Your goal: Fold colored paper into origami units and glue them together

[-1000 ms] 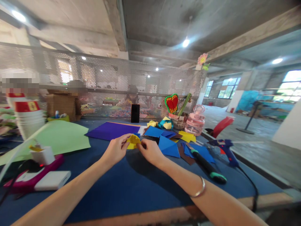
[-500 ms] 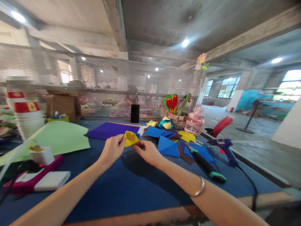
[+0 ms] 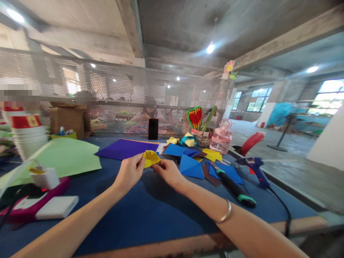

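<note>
A small folded piece of yellow paper (image 3: 151, 159) is held up between my hands, above the blue tabletop (image 3: 139, 215). My left hand (image 3: 130, 171) pinches its left side between thumb and fingers. At its lower right corner, the fingertips of my right hand (image 3: 169, 172) are closed on the paper. Just right of my right hand lie folded blue paper pieces (image 3: 191, 166) and, farther back, yellow paper (image 3: 213, 154). A purple sheet (image 3: 126, 148) lies flat behind my left hand.
On the right are a black-and-green handled tool (image 3: 236, 190), a blue glue gun (image 3: 255, 168) with a cord, and a pink bottle (image 3: 220, 138). Green sheets (image 3: 72, 154), a power strip (image 3: 27, 208) and stacked cups (image 3: 28, 136) occupy the left. A black phone-like slab (image 3: 153, 129) stands behind.
The yellow paper has turned slightly in my fingers, and the blue bit that showed behind it is now out of sight. Both hands keep their grip.
</note>
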Available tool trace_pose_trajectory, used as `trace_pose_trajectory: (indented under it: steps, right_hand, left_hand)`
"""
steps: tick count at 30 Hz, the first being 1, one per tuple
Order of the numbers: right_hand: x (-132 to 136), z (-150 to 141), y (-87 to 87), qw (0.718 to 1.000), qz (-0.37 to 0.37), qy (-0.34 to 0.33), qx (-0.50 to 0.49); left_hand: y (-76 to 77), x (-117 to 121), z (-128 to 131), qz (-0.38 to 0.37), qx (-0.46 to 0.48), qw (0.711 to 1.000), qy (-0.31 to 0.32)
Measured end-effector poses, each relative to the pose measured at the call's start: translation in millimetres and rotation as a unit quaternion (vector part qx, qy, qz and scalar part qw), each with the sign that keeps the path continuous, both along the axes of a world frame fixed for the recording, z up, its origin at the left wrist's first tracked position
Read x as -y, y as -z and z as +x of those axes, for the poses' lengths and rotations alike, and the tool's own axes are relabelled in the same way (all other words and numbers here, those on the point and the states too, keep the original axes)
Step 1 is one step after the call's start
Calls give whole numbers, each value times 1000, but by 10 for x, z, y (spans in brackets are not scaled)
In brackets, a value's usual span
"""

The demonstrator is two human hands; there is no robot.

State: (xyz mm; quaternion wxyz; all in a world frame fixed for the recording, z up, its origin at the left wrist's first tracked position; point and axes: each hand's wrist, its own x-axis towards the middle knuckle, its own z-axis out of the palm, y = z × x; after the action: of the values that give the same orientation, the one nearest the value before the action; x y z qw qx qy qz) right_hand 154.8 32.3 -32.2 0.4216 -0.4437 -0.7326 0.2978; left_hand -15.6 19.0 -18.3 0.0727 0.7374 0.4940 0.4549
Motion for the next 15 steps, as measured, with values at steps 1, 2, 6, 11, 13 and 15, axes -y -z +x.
trace_pose_trajectory:
  steps: [1,2,6,11,13,15]
  right_hand:
    - [-3,-1,2,1000,0,1,-3]
    - [-8,-2,6,1000,-1,1,-7]
    - [-36,-4,32,1000,-1,-5,-24]
    - [-47,-14,42,998,-8,-8,-58]
    - [-33,-28,31,997,-14,-7,-73]
    - [-12,-46,18,996,-20,-1,-84]
  left_hand:
    - [-6,12,8,3,6,1000,-2]
    - [-10,22,17,5,12,1000,-3]
    - [-6,36,43,3,39,999,-6]
    - [3,54,52,7,54,999,-4]
    - [3,70,60,14,62,998,-5]
    - [6,85,74,19,66,998,-2]
